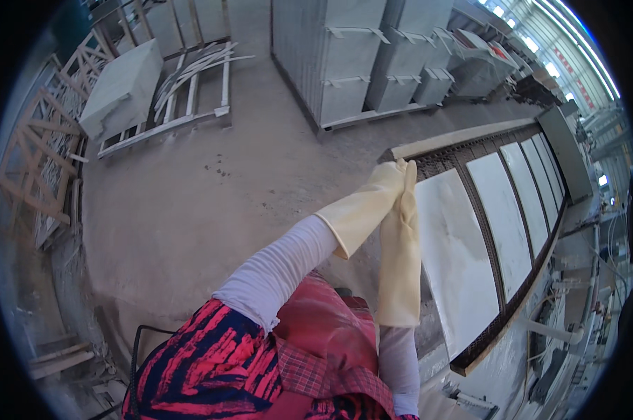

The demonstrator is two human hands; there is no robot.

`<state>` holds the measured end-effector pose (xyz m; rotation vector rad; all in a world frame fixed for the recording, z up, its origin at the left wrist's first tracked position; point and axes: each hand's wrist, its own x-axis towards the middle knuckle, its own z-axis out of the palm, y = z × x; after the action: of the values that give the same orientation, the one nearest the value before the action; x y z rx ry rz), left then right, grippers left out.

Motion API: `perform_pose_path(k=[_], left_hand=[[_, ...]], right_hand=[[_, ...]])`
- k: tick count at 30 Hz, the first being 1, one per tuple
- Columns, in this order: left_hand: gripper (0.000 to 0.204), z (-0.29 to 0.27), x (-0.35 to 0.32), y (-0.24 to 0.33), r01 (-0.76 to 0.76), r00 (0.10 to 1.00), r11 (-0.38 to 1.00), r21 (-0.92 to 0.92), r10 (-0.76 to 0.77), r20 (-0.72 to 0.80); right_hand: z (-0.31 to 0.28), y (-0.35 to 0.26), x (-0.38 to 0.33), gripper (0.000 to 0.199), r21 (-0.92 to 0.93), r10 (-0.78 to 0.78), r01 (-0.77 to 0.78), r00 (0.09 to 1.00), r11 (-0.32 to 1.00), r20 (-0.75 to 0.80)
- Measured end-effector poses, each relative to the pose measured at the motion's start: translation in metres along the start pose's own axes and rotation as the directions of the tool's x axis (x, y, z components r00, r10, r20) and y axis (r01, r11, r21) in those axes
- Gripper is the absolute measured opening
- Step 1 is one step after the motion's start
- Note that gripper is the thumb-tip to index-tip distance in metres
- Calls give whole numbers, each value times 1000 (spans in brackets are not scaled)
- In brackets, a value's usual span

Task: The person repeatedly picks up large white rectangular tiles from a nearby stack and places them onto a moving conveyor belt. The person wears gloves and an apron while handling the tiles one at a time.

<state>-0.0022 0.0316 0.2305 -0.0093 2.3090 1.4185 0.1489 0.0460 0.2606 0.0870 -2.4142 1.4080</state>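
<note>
both gloved hands, left hand & right hand, met at the first slab's near corner; grip unclear. prob. lining up; next needs firm hold.

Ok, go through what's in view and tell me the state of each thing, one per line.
left hand: gloved, raised, pressed against the other hand
right hand: gloved, fingers straight, empty
white slabs: flat in a row on the conveyor
boxed stacks: upright on a pallet
wooden pallet: on the floor, loose strips on top
</note>
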Motion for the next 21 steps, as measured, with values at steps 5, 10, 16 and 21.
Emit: perform_pose_path(k=[5,10,16,21], left_hand=[[51,-81,38,-20,-43,961,999,12,45,-271],[42,-169,24,-64,-7,938,967,255,94,-332],[18,-211,19,-108,-91,988,884,459,136,-66],[29,-231,8,-146,202,959,963,-179,-231,-164]], right_hand=[[17,-60,-47,23,-56,336,-335,894,941,296],[45,-108,-45,23,39,-354,395,769,918,533],[95,-174,-38,33,247,-486,419,727,874,485],[116,-184,-65,31,361,-528,395,722,845,446]])
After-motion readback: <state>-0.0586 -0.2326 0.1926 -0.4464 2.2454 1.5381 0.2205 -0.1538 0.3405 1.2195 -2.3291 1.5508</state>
